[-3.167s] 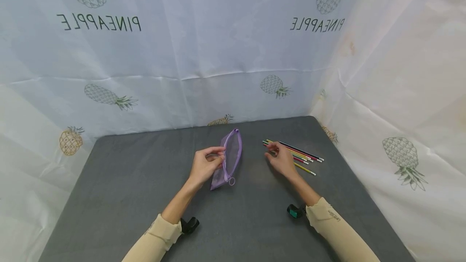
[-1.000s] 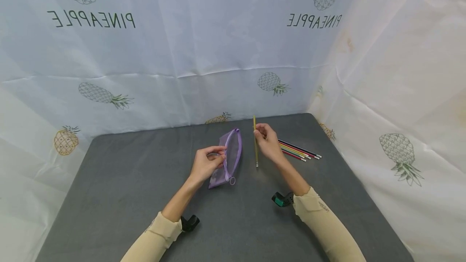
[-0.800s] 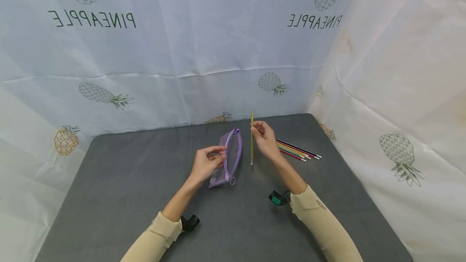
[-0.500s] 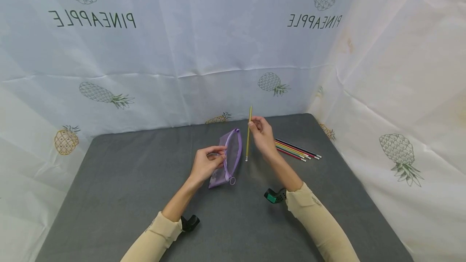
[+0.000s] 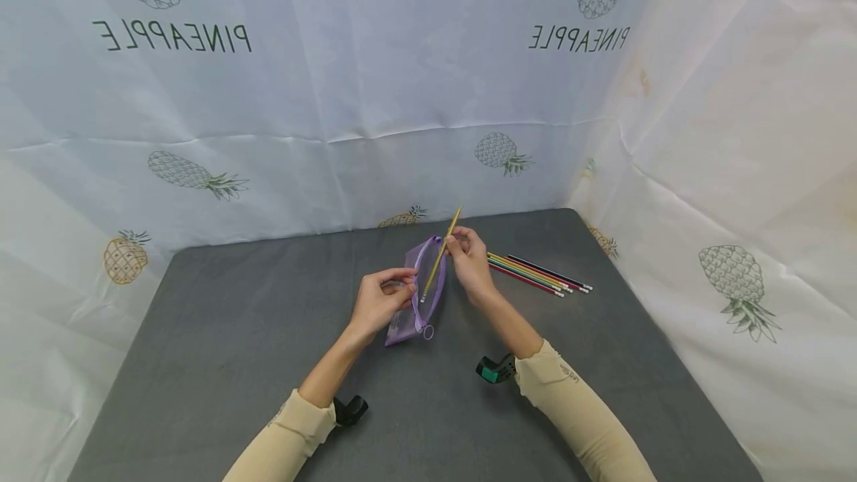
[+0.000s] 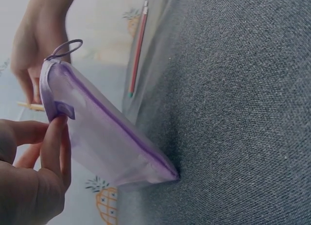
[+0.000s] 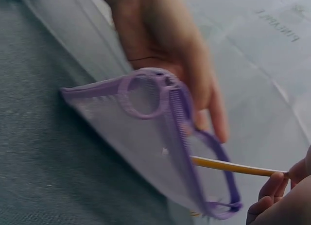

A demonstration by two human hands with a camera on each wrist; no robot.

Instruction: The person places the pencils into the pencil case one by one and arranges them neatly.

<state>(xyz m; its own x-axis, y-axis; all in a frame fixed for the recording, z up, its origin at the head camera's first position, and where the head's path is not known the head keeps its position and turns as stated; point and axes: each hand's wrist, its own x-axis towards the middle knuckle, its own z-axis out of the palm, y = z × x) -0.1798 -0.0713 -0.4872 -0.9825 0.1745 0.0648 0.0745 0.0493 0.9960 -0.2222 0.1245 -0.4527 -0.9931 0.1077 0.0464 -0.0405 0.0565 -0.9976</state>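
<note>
A purple mesh zip pouch stands on the dark table with its mouth spread apart toward the right. My left hand pinches the near edge of that mouth between thumb and fingers. In my right hand a yellow pencil is pinched near its upper part, tilted, with its point up. Its white eraser end is inside the pouch mouth, and in the right wrist view the pencil passes through the opening. A ring pull hangs at the zip's near end.
Several pencils in different colours lie side by side on the dark grey table, right of the right hand. White curtains with pineapple prints rise behind the table and at its sides. Small black wrist cameras sit at the sleeves.
My right hand has picked the yellow pencil from the group, brought it left upright, then tilted its eraser end into the pouch mouth. The left hand has kept its grip on the pouch.
</note>
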